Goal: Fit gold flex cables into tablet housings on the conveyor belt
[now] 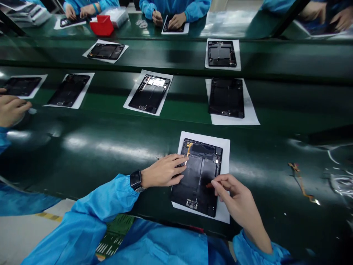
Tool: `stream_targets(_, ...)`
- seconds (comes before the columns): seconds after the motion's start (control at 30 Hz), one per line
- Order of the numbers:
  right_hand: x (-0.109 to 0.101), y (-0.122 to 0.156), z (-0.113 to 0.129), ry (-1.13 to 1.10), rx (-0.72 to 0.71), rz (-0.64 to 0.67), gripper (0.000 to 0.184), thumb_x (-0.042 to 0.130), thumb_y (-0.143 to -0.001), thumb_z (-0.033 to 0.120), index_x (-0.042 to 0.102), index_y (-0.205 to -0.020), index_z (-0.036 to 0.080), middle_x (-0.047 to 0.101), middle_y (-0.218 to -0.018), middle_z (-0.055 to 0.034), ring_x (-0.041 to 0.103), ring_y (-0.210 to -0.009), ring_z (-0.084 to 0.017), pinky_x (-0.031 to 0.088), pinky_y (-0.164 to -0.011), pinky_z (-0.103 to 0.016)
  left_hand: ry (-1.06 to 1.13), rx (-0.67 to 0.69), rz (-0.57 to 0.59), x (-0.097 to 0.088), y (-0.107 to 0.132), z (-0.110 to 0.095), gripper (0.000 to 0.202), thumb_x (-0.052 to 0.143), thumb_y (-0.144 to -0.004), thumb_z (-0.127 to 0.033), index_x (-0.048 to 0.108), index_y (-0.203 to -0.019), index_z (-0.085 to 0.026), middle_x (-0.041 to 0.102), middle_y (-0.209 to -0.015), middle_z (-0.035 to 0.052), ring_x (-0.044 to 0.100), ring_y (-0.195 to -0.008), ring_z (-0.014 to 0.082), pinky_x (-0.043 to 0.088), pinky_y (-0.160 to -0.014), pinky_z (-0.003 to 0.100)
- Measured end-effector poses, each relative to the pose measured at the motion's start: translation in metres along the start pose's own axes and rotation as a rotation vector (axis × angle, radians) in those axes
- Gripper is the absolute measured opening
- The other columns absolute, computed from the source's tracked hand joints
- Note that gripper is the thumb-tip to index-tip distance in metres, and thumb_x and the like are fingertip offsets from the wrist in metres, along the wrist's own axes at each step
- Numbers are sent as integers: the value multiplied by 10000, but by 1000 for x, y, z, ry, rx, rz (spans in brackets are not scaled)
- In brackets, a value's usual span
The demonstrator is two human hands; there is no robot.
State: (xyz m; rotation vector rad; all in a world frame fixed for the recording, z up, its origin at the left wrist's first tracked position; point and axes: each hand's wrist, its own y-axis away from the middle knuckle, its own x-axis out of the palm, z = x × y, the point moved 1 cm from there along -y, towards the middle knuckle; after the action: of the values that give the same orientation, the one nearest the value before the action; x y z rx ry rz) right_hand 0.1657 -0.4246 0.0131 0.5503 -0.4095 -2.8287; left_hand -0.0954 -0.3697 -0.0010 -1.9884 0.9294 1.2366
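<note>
The tablet (205,173) lay open, interior upward, on a white sheet (225,158) directly in front of the operator, its long axis slightly tilted. The left hand (165,171) was extended palm down from the left, fingers spread and straight, fingertips over the tablet's upper left edge; it gripped nothing. The right hand (237,195) approached from the lower right, wrist bent inward, thumb and index finger pinched on a small reddish-brown piece (209,185) above the right half of the tablet. The left fingers partly covered an orange cable (189,148) inside the tablet.

A loose flex cable (302,184) lay to the right—well apart from the sheet—near a clear plastic item (343,184). Beyond, two more open tablets (150,92) (226,97) rested on separate sheets, with others to the left and farther back. A co-worker's hand (12,108) entered at left.

The bench (110,143) was dark green and glossy. Co-workers in blue sleeves sat opposite, near a red bin (102,25).
</note>
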Motion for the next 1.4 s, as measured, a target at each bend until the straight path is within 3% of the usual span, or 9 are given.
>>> stream_targets(0.13, 8, 0, 8, 120, -115, -40, 205, 540, -956, 396, 571, -1059, 221, 677, -862, -29, 656, -746, -167, 519, -649, -246, -3, 14, -2, 1, 4, -2, 317, 515, -928, -238, 575, -1205, -94, 499, -1400, 156, 388, -1361, 302, 403, -1118, 441)
stream_targets(0.27, 19, -7, 20, 361, -241, -64, 194, 506, -974, 350, 580, -1112, 235, 694, -955, -41, 676, -809, -192, 522, -637, -263, 50, 10, -24, 4, 8, -1, 351, 524, -915, -224, 544, -1245, -108, 467, -1431, 163, 351, -1397, 296, 379, -1144, 465)
stream_targets(0.43, 33, -24, 33, 613, -384, -32, 191, 452, -990, 262, 599, -1098, 205, 688, -1023, -65, 673, -862, -216, 529, -711, -317, 181, -12, -136, 5, 17, 2, 317, 505, -930, -224, 561, -1229, -135, 416, -1475, 151, 393, -1380, 266, 409, -1128, 435)
stream_targets(0.6, 47, -35, 40, 795, -417, -7, 179, 452, -981, 192, 602, -1080, 184, 691, -959, -65, 670, -791, -222, 507, -646, -316, 233, -117, -246, 2, 25, 9, 284, 500, -924, -189, 564, -1200, -158, 510, -1393, 122, 486, -1299, 232, 456, -1077, 416)
stream_targets(0.83, 70, -42, 49, 1006, -485, 73, 188, 467, -929, 68, 606, -1027, 148, 670, -886, -67, 647, -701, -224, 468, -594, -316, 207, -125, -221, 4, 26, 15, 296, 505, -935, -234, 540, -1215, -145, 507, -1383, 135, 448, -1320, 261, 432, -1087, 446)
stream_targets(0.97, 77, -45, 51, 1007, -512, 64, 215, 434, -932, 54, 613, -1019, 135, 677, -910, -88, 653, -729, -217, 476, -621, -305, 207, -129, -187, 5, 25, 14, 465, 564, -923, -335, 450, -1325, -131, 475, -1405, 170, 404, -1354, 286, 397, -1113, 474)
stream_targets(1.1, 70, -44, 45, 887, -511, 43, 215, 420, -969, 123, 618, -1049, 150, 700, -949, -92, 673, -755, -208, 503, -647, -296, 186, -139, -160, 8, 24, 12, 627, 622, -895, -425, 375, -1385, -122, 413, -1454, 198, 348, -1393, 310, 360, -1135, 484)
stream_targets(1.23, 62, -38, 39, 658, -486, -54, 197, 451, -985, 203, 620, -1086, 185, 718, -991, -67, 692, -852, -201, 540, -731, -302, 186, -140, -152, 10, 24, 12, 679, 645, -881, -433, 342, -1406, -127, 389, -1474, 201, 325, -1407, 313, 344, -1143, 483)
stream_targets(1.4, 66, -33, 33, 631, -479, -56, 198, 456, -992, 212, 620, -1100, 188, 717, -1011, -64, 690, -887, -200, 542, -757, -308, 186, -148, -135, 10, 25, 13, 683, 641, -888, -424, 334, -1418, -123, 389, -1473, 202, 332, -1404, 320, 335, -1145, 480)
